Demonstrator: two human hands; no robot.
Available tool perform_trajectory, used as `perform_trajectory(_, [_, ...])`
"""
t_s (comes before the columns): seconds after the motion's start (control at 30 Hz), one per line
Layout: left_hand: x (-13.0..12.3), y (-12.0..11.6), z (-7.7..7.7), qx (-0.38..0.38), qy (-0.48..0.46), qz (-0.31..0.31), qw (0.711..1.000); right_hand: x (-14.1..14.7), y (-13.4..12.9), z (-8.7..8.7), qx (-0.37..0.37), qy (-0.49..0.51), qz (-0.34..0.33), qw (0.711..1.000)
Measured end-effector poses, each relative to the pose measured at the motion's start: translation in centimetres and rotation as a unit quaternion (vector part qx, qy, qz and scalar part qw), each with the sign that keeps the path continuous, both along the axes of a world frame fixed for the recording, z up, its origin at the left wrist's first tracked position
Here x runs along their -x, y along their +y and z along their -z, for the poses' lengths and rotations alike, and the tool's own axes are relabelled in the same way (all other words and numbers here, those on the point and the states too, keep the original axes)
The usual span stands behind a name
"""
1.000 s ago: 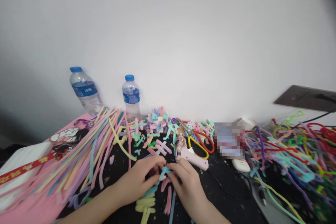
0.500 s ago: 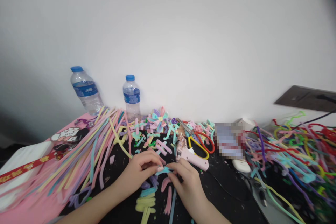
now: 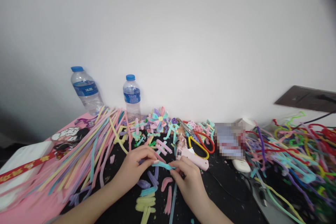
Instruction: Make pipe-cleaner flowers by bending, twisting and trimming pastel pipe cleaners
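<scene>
A short light-blue pipe cleaner [image 3: 162, 165] stretches between my two hands above the black tabletop. My left hand [image 3: 140, 162] pinches its left end between thumb and fingers. At the other end, my right hand [image 3: 185, 175] grips it with thumb and forefinger. Just below lie purple pipe cleaner pieces [image 3: 153, 179], a folded pink piece [image 3: 166, 183] and a pink strip [image 3: 168, 200]. Short yellow pieces [image 3: 145, 203] are stacked nearer to me. Beyond my right hand rests a pale pink glue gun [image 3: 194, 158].
Scissors [image 3: 201, 145] with yellow and red handles lie behind the glue gun. Long pastel pipe cleaners [image 3: 86, 157] spread on the left, a colourful tangle [image 3: 294, 154] on the right. Two water bottles [image 3: 131, 96] [image 3: 86, 89] stand by the wall. A pipe cleaner flower [image 3: 160, 118] sits at the back.
My hands have moved slightly apart. The light-blue piece, bunched between my fingertips before, is now drawn out as a longer strip.
</scene>
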State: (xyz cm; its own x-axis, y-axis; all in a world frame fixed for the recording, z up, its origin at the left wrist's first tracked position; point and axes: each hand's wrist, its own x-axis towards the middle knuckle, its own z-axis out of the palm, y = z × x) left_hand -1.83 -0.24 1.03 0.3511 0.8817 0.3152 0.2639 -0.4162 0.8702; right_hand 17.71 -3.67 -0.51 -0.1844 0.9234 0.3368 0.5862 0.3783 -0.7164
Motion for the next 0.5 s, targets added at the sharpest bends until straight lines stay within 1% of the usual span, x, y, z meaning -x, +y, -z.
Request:
perform_trajectory(0.33, [0.14, 0.26, -0.12, -0.013, 0.019, 0.000, 1.000, -0.06, -0.08, -0.69, 0.012, -0.013, 0.003, 1.000])
perform_trajectory(0.5, [0.29, 0.18, -0.38, -0.025, 0.073, 0.019, 0.997, -0.23, 0.12, -0.35, 0.012, -0.028, 0.015, 0.999])
